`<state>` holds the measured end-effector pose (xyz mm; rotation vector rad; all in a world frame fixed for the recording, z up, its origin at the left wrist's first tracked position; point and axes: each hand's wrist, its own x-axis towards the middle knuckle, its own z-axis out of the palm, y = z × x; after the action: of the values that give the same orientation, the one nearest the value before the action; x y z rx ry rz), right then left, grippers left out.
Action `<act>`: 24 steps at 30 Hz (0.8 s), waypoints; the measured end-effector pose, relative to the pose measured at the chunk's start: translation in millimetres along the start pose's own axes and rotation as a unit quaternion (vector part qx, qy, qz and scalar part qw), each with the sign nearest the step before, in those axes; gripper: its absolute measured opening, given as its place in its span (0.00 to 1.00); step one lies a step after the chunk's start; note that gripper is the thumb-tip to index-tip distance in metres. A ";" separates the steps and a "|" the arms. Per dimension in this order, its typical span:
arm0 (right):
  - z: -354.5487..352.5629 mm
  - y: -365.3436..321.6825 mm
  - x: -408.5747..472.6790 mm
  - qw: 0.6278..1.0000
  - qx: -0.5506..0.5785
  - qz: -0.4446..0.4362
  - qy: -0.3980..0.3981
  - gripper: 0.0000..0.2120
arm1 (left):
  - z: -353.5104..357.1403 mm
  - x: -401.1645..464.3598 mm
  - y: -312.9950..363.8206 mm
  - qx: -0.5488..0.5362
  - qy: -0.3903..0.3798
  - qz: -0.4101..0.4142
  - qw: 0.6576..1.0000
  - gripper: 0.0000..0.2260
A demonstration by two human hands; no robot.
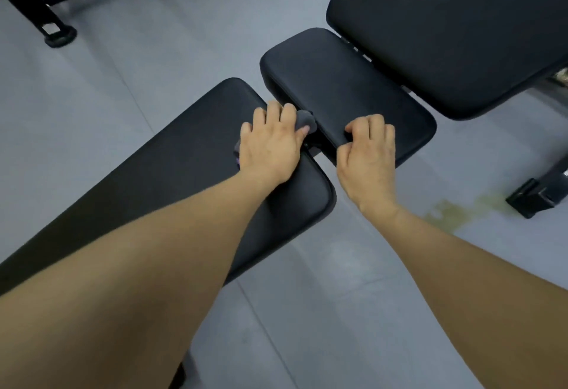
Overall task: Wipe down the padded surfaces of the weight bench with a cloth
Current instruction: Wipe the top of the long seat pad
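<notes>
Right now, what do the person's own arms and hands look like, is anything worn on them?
Both forearms are bare, with no sleeves in view. The left hand and right hand wear no gloves, and no rings, watch or wristband show. The fingers are short with trimmed nails, and no markings are visible.

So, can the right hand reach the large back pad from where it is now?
Probably yes: the right hand rests on the small pad, and the large back pad lies just beyond it with nothing between.
</notes>
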<state>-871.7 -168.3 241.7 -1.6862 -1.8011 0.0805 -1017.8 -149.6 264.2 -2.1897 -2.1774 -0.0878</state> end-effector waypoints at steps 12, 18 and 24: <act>6.8 1.6 -2.0 0.999 0.001 0.002 0.036 0.10 | -2.9 -3.7 -4.6 -0.032 -0.001 0.057 0.998 0.16; 13.7 4.2 -4.1 0.996 -0.004 -0.024 0.086 0.10 | -5.2 -5.9 -2.8 -0.032 -0.006 0.075 0.997 0.17; 13.5 6.1 -1.3 0.994 -0.014 -0.040 0.104 0.13 | -10.6 -23.7 9.3 -0.058 -0.021 0.108 0.992 0.16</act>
<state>-873.2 -163.3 227.8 -1.5759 -1.7179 -0.1497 -1008.7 -174.2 272.9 -2.4982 -1.9867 -0.1638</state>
